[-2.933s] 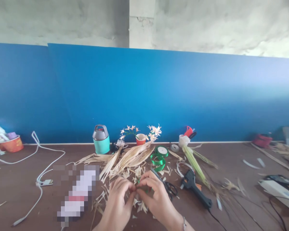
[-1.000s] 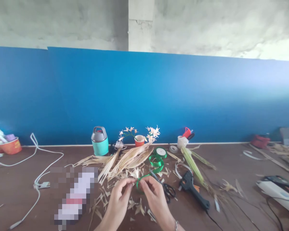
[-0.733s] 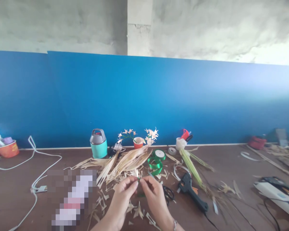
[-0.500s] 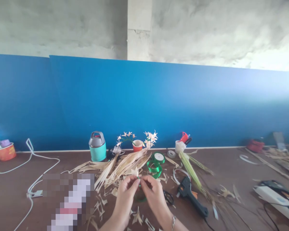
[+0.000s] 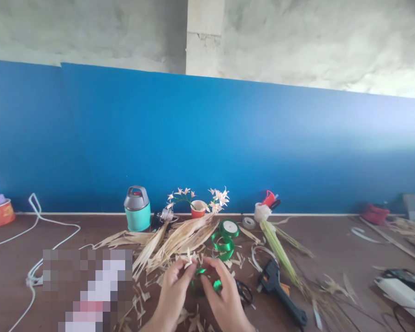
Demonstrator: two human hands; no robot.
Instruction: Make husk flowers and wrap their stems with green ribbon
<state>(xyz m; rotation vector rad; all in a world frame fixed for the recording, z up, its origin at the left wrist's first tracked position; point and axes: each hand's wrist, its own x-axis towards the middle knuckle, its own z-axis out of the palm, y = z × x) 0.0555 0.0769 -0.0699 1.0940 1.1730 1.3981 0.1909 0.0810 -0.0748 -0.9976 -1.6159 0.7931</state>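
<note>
My left hand (image 5: pixel 174 288) pinches a small pale flower (image 5: pixel 188 259), made of what looks like dried corn husk, between thumb and fingers. Close beside it, my right hand (image 5: pixel 224 293) has its thumb and forefinger curled about a strip of green ribbon (image 5: pixel 201 271); the exact grip is partly hidden. More of this ribbon shows green under the right palm. Beyond the hands stands a spool of green ribbon (image 5: pixel 229 228), with loose loops trailing from it. Dried husks (image 5: pixel 183 237) lie spread behind my left hand.
A black glue gun (image 5: pixel 280 290) and black scissors (image 5: pixel 244 293) lie to the right. At the back are a teal container (image 5: pixel 137 213), a red cup (image 5: pixel 198 210) near finished flowers (image 5: pixel 219 199), and a tape roll (image 5: pixel 248 223). White cable (image 5: pixel 57 244) runs along the left.
My hands have moved apart from fingertips nearly touching. The flower has gone slightly left and down with my left hand, and more green ribbon shows between the hands. The view has shifted slightly.
</note>
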